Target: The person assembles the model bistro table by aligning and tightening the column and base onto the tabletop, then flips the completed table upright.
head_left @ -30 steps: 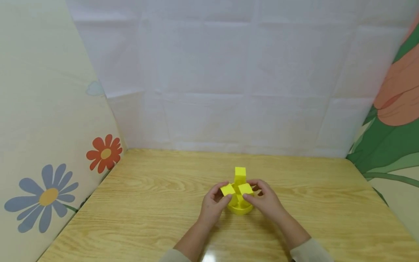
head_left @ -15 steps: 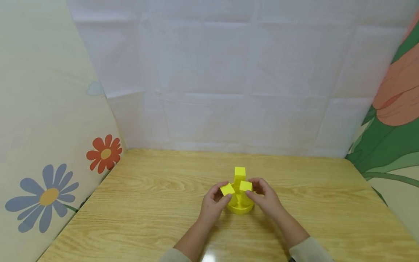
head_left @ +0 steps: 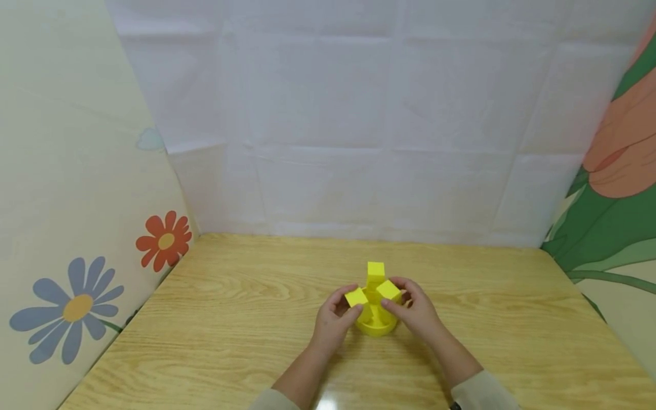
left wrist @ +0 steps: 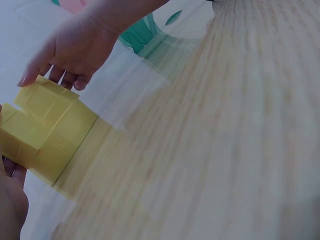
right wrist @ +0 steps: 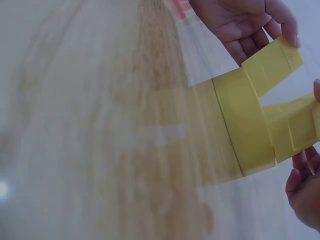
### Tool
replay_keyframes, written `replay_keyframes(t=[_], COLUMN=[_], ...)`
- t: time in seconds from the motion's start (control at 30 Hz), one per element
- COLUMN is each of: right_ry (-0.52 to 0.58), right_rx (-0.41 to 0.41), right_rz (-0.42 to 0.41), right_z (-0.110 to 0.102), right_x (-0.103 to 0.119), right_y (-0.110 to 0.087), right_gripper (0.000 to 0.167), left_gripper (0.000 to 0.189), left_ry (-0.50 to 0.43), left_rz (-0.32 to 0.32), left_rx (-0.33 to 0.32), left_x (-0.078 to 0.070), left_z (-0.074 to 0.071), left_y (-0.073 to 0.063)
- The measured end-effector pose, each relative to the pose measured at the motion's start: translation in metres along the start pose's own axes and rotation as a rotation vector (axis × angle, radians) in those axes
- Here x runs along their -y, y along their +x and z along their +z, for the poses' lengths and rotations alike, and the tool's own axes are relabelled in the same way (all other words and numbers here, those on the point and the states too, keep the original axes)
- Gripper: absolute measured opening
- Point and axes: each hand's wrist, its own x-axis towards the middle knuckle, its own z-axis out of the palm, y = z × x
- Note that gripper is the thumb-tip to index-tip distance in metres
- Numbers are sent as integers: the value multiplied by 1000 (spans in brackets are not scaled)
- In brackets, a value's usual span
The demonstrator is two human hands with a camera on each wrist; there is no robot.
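Note:
A round yellow base stands on the table, and three yellow square-topped blocks rise from it. Between thumb and fingers, my left hand pinches the left block. The right block is pinched by my right hand, thumb in front and fingers behind. Behind these two stands the rear block, which neither hand touches. In the right wrist view the yellow base shows its smooth side wall, with two blocks leaning outward above it. How the blocks' lower ends sit inside is partly hidden.
The wood-grain table reflects a bright spot near its front edge. A white cloth hangs behind it. Flower-patterned panels flank the table, with a blue flower at left and a pink one at right.
The right block has turned in my right hand, first squarer, then angled, and sits slightly farther right. My left hand, the left block and the rear block look nearly still.

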Motion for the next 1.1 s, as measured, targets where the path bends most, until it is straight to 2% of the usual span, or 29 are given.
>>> replay_keyframes(t=[0.23, 0.4, 0.53, 0.93, 1.1], right_ry=[22, 100, 157, 169, 202], right_rx=[6, 21, 26, -2, -16], right_rz=[55, 93, 99, 138, 115], right_z=[1, 3, 3, -1, -5], right_x=[1, -2, -3, -9, -11], right_y=[1, 4, 5, 5, 2], right_gripper=[54, 55, 54, 53, 50], left_gripper=[41, 41, 42, 41, 41], left_ry=[3, -2, 4, 16, 16], left_rz=[2, -4, -9, -29, -30], left_rx=[1, 2, 8, -8, 1], left_x=[0, 0, 0, -1, -2], left_z=[0, 1, 1, 0, -1], left_y=[-1, 0, 0, 0, -1])
